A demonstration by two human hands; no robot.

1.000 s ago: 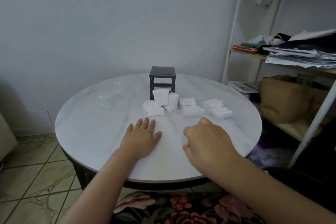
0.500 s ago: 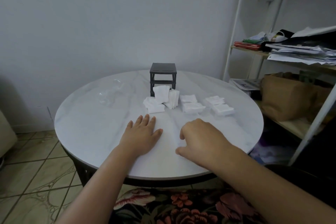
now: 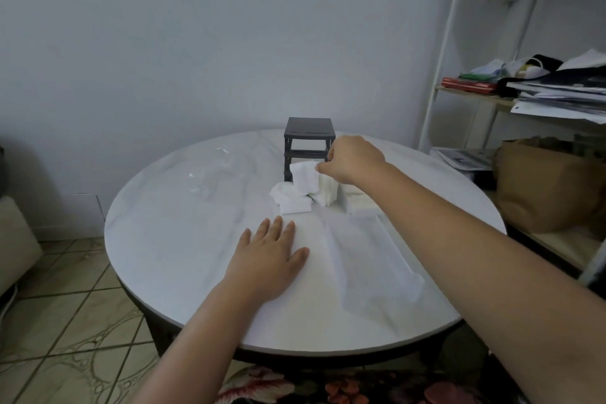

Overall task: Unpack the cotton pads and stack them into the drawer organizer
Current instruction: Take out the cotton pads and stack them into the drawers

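Note:
A small black drawer organizer (image 3: 310,133) stands at the far middle of the round white table (image 3: 170,239). White cotton pads lie in front of it: an upright bunch (image 3: 304,178), a low pile (image 3: 290,199), a leaning stack (image 3: 329,192) and another stack (image 3: 359,205) partly hidden by my right forearm. My right hand (image 3: 351,159) is stretched out to the upright bunch, its curled fingertips pinching the bunch's top edge beside the organizer. Nearer to me, my left hand (image 3: 269,259) lies flat on the tabletop with straight fingers, holding nothing.
A crumpled clear plastic wrapper (image 3: 210,174) lies on the table's left side. To the right stands a white shelf unit (image 3: 439,75) with papers (image 3: 557,95) and a brown paper bag (image 3: 544,184). Tiled floor shows at the left.
My right hand has gone from the near table edge forward to the pads by the organizer. The left hand has stayed flat in place. The camera now looks slightly lower.

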